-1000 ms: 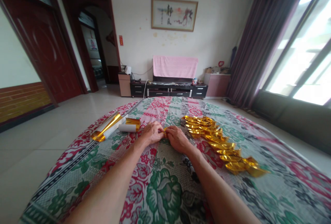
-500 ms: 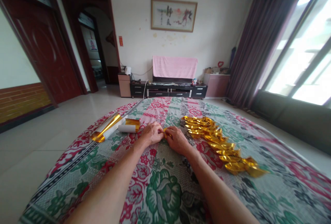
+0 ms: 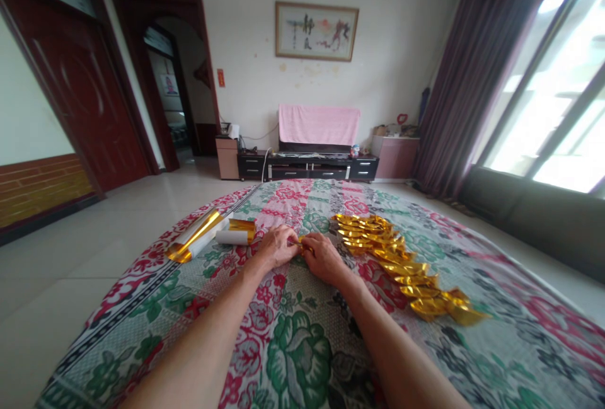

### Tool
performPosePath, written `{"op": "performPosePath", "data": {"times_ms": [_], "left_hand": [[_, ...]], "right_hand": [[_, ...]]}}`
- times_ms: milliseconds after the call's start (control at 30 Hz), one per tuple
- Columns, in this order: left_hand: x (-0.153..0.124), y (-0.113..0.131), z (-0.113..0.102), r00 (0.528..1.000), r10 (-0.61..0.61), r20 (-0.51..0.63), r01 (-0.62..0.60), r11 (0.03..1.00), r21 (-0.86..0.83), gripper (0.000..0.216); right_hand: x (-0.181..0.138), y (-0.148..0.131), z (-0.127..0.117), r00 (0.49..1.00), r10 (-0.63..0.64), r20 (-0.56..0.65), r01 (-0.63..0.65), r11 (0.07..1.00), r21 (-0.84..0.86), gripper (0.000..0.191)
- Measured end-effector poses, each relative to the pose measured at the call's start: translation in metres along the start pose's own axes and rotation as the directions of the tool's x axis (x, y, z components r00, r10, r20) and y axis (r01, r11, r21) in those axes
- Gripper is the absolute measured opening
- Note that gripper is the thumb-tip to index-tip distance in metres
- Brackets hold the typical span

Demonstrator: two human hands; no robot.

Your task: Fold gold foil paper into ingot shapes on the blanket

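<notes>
Both hands are barely shifting since a second ago: my left hand and right hand are pinching a small gold foil piece between them at the middle of the blanket, with folded gold pieces lying toward its right edge.

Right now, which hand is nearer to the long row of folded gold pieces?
Right. The right hand sits just left of the row of folded gold pieces; the left hand is farther left, beyond the small gold sheet both hands pinch.
</notes>
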State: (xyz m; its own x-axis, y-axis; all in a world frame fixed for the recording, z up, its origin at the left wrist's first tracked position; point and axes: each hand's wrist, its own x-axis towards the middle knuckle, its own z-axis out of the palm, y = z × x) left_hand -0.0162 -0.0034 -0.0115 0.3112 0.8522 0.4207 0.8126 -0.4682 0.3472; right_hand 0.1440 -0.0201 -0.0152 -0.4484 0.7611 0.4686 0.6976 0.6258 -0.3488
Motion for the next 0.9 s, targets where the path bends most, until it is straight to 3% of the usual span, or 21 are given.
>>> {"op": "performPosePath", "data": {"times_ms": [333, 900], "left_hand": [[0.001, 0.000, 0.001, 1.000, -0.004, 0.011, 0.004, 1.000, 0.003, 0.013], [0.004, -0.009, 0.009, 0.999, 0.004, 0.050, -0.004, 1.000, 0.000, 0.011]], "right_hand": [[-0.001, 0.006, 0.008, 0.997, 0.032, -0.075, -0.026, 0.997, 0.070, 0.019], [-0.001, -0.001, 0.003, 0.996, 0.035, -0.077, -0.029, 0.997, 0.072, 0.015]]}}
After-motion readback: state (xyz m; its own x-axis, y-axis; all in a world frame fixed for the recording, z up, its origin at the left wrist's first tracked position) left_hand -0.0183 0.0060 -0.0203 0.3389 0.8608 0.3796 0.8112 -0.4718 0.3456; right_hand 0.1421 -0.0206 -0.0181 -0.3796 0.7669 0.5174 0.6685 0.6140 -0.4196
